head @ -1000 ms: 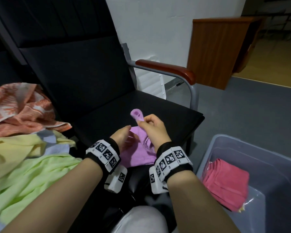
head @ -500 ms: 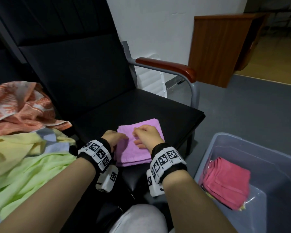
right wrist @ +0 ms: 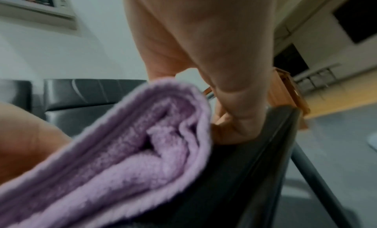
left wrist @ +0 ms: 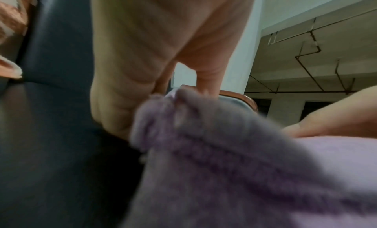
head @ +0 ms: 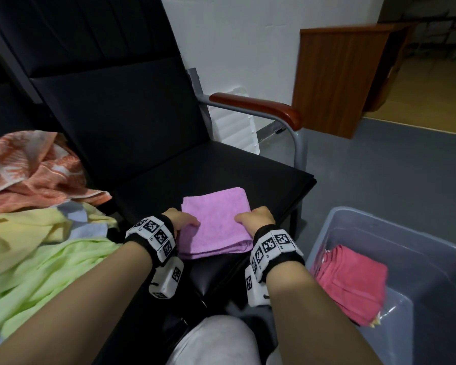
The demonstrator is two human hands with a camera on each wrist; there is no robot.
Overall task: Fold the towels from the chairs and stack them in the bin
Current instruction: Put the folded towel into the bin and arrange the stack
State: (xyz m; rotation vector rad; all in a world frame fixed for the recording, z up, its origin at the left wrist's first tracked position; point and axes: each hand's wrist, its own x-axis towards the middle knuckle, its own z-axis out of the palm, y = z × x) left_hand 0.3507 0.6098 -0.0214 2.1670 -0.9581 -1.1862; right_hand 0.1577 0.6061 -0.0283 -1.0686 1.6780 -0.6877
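- We note a black chair [head: 148,143] filling the upper left of the head view; its seat carries the work. A wooden armrest [head: 256,106] runs along its right side.
- A grey bin [head: 432,246] stands on the floor to the right of the chair, just beside the seat's front corner. Its wall is translucent.
- A heap of unfolded towels [head: 37,246] lies to the left of the seat: a pale green one nearest us, a yellow one above it, an orange patterned one at the back.
- A folded red towel [head: 353,280] lies flat inside the bin, against its left wall.
- A folded purple towel [head: 216,219] lies on the seat near the front edge, square in outline, its layers stacked. The right wrist view shows those layers rolled at the corner [right wrist: 126,144].
- Left hand [head: 182,219]: at the towel's left edge, thumb on top. The left wrist view shows the fingers [left wrist: 126,93] curled down at the edge, with the cloth bunched against them. We read the grip as grasping the purple towel.
- Right hand [head: 256,216]: at the towel's right edge, thumb on top. In the right wrist view the fingers [right wrist: 234,115] curl down beside the folded corner and touch the seat. Grip grasping the purple towel.
- Both wrists wear black bands with white marker blocks [head: 156,233].
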